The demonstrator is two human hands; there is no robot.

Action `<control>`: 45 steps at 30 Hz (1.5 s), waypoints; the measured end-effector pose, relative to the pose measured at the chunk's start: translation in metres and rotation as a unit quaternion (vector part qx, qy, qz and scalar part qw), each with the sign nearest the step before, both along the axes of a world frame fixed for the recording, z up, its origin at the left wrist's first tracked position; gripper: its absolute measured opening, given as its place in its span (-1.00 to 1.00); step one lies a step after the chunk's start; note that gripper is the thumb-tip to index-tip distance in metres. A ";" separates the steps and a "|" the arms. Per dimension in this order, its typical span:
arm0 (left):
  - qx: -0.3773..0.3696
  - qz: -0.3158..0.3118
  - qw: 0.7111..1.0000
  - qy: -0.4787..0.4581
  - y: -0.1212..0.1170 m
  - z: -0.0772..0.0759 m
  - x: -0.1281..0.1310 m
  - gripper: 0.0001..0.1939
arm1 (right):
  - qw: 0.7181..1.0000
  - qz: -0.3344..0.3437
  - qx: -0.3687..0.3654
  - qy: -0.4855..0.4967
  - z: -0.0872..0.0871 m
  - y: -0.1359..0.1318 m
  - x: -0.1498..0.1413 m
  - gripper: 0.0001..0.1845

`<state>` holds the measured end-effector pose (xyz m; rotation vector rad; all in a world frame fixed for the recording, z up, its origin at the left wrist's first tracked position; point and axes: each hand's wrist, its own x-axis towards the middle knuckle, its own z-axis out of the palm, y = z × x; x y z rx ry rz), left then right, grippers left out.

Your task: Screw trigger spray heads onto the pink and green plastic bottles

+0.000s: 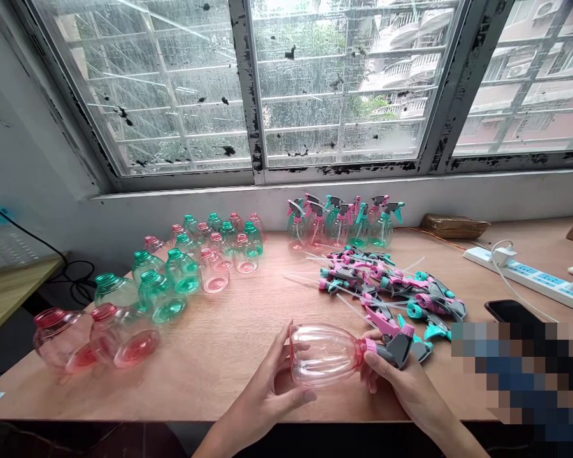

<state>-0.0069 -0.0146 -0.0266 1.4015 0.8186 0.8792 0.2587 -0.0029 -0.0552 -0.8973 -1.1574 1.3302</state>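
A clear pink spray bottle (325,356) lies sideways in the air over the front of the table, its base to the left. My left hand (274,388) cups that base, fingers behind it and thumb along the lower side. At the neck, my right hand (401,375) pinches the pink collar of a grey and pink trigger sprayer head (395,348), which sits on the bottle's mouth. How far the collar is screwed on cannot be made out. Just behind my right hand lies a pile of loose pink, teal and grey sprayer heads (377,280) with thin tubes.
Open pink and green bottles (174,273) stand in rows at the left. Several bottles with sprayer heads (339,226) stand by the wall. At the right are a power strip (530,277), a dark phone (513,310) and a brown block (453,226). The table's front edge is near my wrists.
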 end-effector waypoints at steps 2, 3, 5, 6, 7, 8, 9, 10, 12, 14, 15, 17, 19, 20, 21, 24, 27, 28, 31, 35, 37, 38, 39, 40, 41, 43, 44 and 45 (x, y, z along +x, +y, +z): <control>0.014 0.005 1.000 0.014 0.000 0.000 0.000 -0.01 | 1.000 -0.006 0.000 0.000 0.000 0.000 0.000 -0.67; 0.022 0.008 1.000 0.020 0.000 0.001 0.000 -0.01 | 1.000 -0.008 -0.001 0.000 0.000 0.000 0.000 -0.67; 0.037 0.011 0.999 0.029 -0.001 0.001 -0.001 -0.04 | 1.000 -0.009 -0.001 -0.001 -0.001 0.000 0.000 -0.66; 0.043 0.011 0.999 0.032 -0.001 0.001 -0.001 -0.04 | 1.000 -0.008 -0.001 -0.002 -0.002 0.001 0.000 -0.65; 0.047 0.010 0.998 0.035 -0.001 0.001 -0.001 -0.04 | 1.000 -0.006 -0.001 -0.004 -0.002 0.001 0.000 -0.65; 0.048 0.010 0.998 0.038 -0.001 0.001 -0.001 -0.02 | 1.000 -0.005 -0.002 -0.005 -0.003 0.001 0.000 -0.65; 0.046 0.010 0.998 0.041 -0.001 0.002 0.000 0.00 | 1.000 -0.005 -0.003 -0.006 -0.004 0.001 0.000 -0.64; 0.041 0.010 0.998 0.040 -0.001 0.002 0.000 0.03 | 1.000 -0.004 -0.004 -0.006 -0.004 0.001 0.000 -0.64; 0.026 0.008 0.999 0.027 -0.001 0.003 0.000 0.06 | 1.000 -0.001 -0.008 -0.009 -0.004 0.000 0.000 -0.63; 0.017 0.002 1.000 0.008 -0.002 0.003 0.000 0.02 | 1.000 0.001 -0.014 -0.011 -0.003 0.000 0.000 -0.61; 0.016 -0.001 1.000 0.004 -0.002 0.003 0.000 -0.02 | 1.000 0.002 -0.017 -0.011 -0.002 -0.001 0.000 -0.60; 0.017 -0.005 1.000 0.011 -0.002 0.002 0.000 -0.07 | 1.000 0.000 -0.018 -0.010 0.000 -0.002 -0.001 -0.60; 0.022 -0.005 0.999 0.026 -0.001 0.000 -0.001 -0.06 | 1.000 -0.004 -0.017 -0.011 0.002 -0.002 -0.001 -0.60; 0.025 -0.004 0.999 0.034 -0.001 -0.001 -0.002 -0.05 | 1.000 -0.004 -0.016 -0.011 0.002 -0.002 -0.001 -0.61; 0.032 -0.002 0.999 0.039 -0.001 -0.003 -0.002 -0.04 | 1.000 -0.003 -0.016 -0.012 0.003 -0.002 -0.001 -0.61; 0.059 0.002 0.997 0.051 0.001 -0.005 -0.002 -0.05 | 1.000 0.005 -0.012 -0.020 0.002 -0.001 0.000 -0.65; 0.068 0.001 0.995 0.069 0.002 -0.004 -0.002 -0.04 | 0.999 0.011 -0.006 -0.032 0.000 -0.001 0.001 -0.66; 0.068 0.001 0.995 0.075 0.002 -0.004 -0.002 -0.01 | 0.999 0.014 -0.005 -0.035 0.000 -0.001 0.001 -0.66; 0.055 0.004 0.996 0.068 0.001 -0.002 -0.002 0.05 | 0.999 0.027 -0.005 -0.041 0.001 -0.002 0.001 -0.67; 0.043 0.004 0.998 0.051 0.000 -0.004 -0.002 -0.01 | 0.998 0.033 -0.003 -0.044 0.001 -0.003 0.001 -0.67; 0.054 0.004 0.997 0.057 0.000 -0.004 -0.003 -0.01 | 0.998 0.036 -0.002 -0.042 0.000 -0.002 0.002 -0.67; 0.061 0.004 0.996 0.060 0.000 -0.005 -0.003 -0.01 | 0.998 0.038 -0.002 -0.043 0.000 -0.002 0.002 -0.68; 0.067 0.003 0.996 0.062 0.000 -0.004 -0.003 -0.01 | 0.998 0.041 -0.001 -0.044 0.000 -0.002 0.002 -0.68; 0.072 0.003 0.995 0.065 0.000 -0.004 -0.003 -0.02 | 0.998 0.043 -0.001 -0.045 0.000 -0.002 0.002 -0.69; 0.075 0.002 0.995 0.068 0.000 -0.003 -0.002 -0.03 | 0.998 0.044 0.000 -0.045 0.000 -0.002 0.002 -0.69; 0.075 0.000 0.994 0.076 0.000 -0.001 -0.002 -0.03 | 0.998 0.040 0.001 -0.043 0.000 -0.002 0.002 -0.70; 0.072 0.000 0.994 0.078 0.000 0.000 -0.001 0.00 | 0.998 0.037 0.001 -0.042 0.001 -0.002 0.001 -0.70; 0.068 0.000 0.995 0.077 0.000 0.000 -0.001 0.03 | 0.998 0.035 0.001 -0.042 0.002 -0.003 0.001 -0.69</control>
